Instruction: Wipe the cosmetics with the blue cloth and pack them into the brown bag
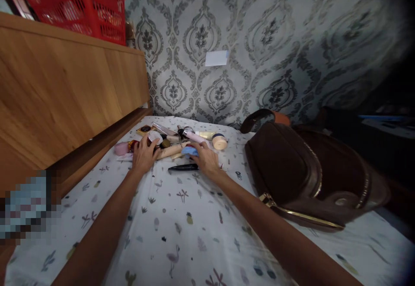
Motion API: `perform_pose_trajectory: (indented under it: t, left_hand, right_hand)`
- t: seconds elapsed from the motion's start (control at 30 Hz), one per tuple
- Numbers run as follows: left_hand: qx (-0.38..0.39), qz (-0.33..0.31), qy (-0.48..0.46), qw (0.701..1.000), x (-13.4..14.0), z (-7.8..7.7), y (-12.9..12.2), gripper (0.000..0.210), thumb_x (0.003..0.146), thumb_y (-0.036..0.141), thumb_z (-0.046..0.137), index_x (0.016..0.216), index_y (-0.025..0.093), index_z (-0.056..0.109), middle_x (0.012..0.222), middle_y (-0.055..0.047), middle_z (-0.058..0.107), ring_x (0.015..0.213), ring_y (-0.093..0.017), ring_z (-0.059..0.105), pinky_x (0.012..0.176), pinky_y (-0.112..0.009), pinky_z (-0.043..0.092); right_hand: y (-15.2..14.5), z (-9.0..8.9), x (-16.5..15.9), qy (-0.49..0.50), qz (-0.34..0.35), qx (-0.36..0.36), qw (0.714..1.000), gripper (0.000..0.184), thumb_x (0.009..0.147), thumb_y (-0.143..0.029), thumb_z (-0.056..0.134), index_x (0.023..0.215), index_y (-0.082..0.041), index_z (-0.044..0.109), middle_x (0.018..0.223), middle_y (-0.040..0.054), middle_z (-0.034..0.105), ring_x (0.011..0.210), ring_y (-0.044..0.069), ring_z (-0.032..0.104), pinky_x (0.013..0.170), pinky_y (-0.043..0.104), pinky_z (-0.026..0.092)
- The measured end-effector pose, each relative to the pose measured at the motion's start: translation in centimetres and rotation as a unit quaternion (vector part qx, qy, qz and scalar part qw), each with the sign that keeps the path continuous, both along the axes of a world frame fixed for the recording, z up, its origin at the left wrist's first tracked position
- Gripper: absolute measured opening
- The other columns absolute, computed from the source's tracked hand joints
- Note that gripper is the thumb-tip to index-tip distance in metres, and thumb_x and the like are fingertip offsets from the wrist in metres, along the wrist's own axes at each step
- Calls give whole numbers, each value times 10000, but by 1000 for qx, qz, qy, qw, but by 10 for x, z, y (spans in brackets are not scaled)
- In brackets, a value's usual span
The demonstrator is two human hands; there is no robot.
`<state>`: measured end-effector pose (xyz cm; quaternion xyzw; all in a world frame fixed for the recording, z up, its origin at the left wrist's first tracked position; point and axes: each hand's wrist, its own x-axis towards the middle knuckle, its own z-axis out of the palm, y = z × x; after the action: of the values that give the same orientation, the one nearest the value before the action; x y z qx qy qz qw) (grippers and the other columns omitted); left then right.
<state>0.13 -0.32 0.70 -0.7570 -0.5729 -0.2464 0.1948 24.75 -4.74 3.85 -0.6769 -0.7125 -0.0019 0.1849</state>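
Observation:
A pile of cosmetics lies on the patterned white sheet (181, 229). At the left of the pile, my left hand (144, 155) has its fingers curled around a round white-lidded jar (155, 137). A pink jar (121, 149) sits just left of that hand. My right hand (206, 159) pinches a small blue item (189, 151), whose kind I cannot make out. Between the hands lies a beige tube (171, 150). Close below the right hand is a black pen-shaped item (182, 168). A pale pink tube (194, 136) and a cream jar with a dark band (219, 142) lie behind it.
To the right stands a brown bag (285, 165) with gold zips. A wooden cabinet (74, 82) borders the left side, with a red plastic basket (87, 9) on top. The patterned wall (194, 35) rises behind the sheet.

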Motion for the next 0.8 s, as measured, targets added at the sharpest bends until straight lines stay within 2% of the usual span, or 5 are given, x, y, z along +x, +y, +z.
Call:
perform_pose_trajectory:
  t: [0.27,0.43,0.6,0.7,0.8]
  left_hand:
    - [5,-7,-25,1000,0,-2,2,407,949,374,469,1324,256,571,1500,-166,397,1316,-343,446,1050,-530,366]
    - [16,-40,-45,998,-2,0,0,359,942,363,486,1260,244,600,1472,-170,427,1352,-322,418,1062,-532,353]
    - [17,-90,-78,993,-3,5,-6,282,938,312,462,1152,196,604,1493,-140,419,1303,-254,484,1039,-399,416]
    - [0,-45,-69,997,0,7,-8,273,930,294,467,1164,202,571,1465,-126,473,1303,-242,488,1048,-398,409]
    - [3,12,-83,996,3,4,-7,320,948,285,431,1240,190,522,1394,-160,548,1311,-295,476,1074,-537,348]
  right_hand:
    - [30,-15,19,133,-72,81,985,373,974,-322,438,1258,-158,615,1182,150,654,1042,291,625,841,361,484]
    - [32,-42,36,209,20,154,966,387,923,-370,495,1224,-182,649,1182,118,683,1054,283,628,898,392,495]
    - [35,-52,37,193,80,209,955,399,860,-440,588,1175,-222,701,1062,104,681,956,287,647,831,407,526]
    - [30,-50,33,152,145,212,954,369,855,-383,616,1187,-249,702,1097,97,654,970,277,648,818,391,536]
    - [21,-46,29,117,187,193,956,376,852,-308,629,1222,-265,679,1203,95,620,1021,269,643,832,375,541]
